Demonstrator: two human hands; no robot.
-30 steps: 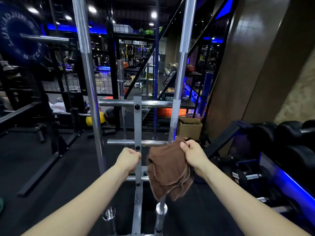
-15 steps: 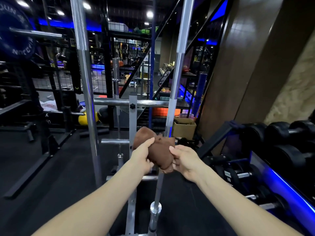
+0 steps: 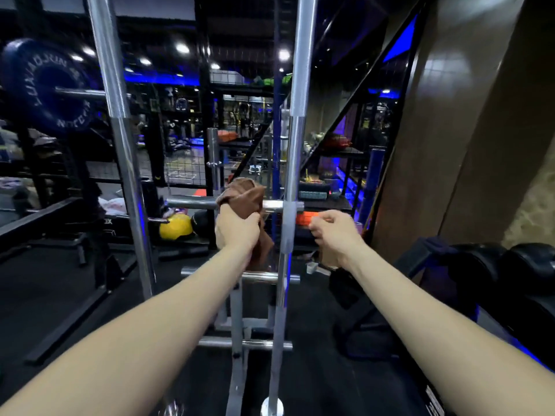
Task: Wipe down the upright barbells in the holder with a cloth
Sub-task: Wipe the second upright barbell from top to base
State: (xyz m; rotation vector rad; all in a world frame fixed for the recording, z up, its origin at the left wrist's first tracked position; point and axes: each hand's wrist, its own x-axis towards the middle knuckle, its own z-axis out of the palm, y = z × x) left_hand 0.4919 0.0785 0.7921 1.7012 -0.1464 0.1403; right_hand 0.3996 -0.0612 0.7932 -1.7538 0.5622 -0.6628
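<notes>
- Gripping a bunched brown cloth [image 3: 244, 196], the left hand [image 3: 237, 229] has its fingers curled round the fabric, which sticks up above the knuckles and hangs in a fold below the wrist.
- That cloth sits against the top crossbar [image 3: 192, 203] of the grey holder [image 3: 237, 322], between the two upright barbells.
- At the right, the right hand [image 3: 336, 235] is loosely curled just beside the right barbell [image 3: 292, 163], with nothing visible in it; whether it touches the bar cannot be told.
- Standing upright, the right barbell has its capped lower end near the bottom edge of the view.
- To the left, the left barbell [image 3: 120, 139] leans slightly and stands well apart from both hands.
- Two lower crossbars of the holder show below the hands.
- Far left, a dark weight plate [image 3: 48, 85] hangs on a horizontal bar.
- A yellow ball [image 3: 175, 227] lies on the floor behind the holder.
- Near right, black dumbbells [image 3: 492, 265] rest on a rack.
</notes>
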